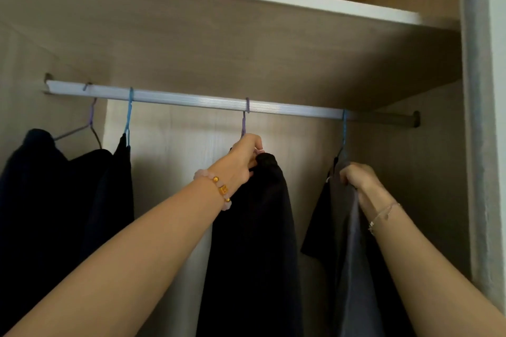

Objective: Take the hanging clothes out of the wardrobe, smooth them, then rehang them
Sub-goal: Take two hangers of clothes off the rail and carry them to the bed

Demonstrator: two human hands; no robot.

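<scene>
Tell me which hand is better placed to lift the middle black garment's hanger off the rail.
Left. The left hand grips the top of the black garment at its purple hanger's neck, under the rail. The right hand holds the grey garment on the blue hanger, farther right.

Ribbed glossy metal rail (pixel 191 100); matt dark cloth garment (pixel 254 241)

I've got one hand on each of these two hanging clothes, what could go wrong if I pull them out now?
Your right hand grips only the fabric of the grey garment, below the blue hanger; pulling there may drag the cloth off or stretch it. Both hooks, that one and the purple hanger at your left hand, sit over the rail, so pulling outward without lifting could snag them.
</scene>
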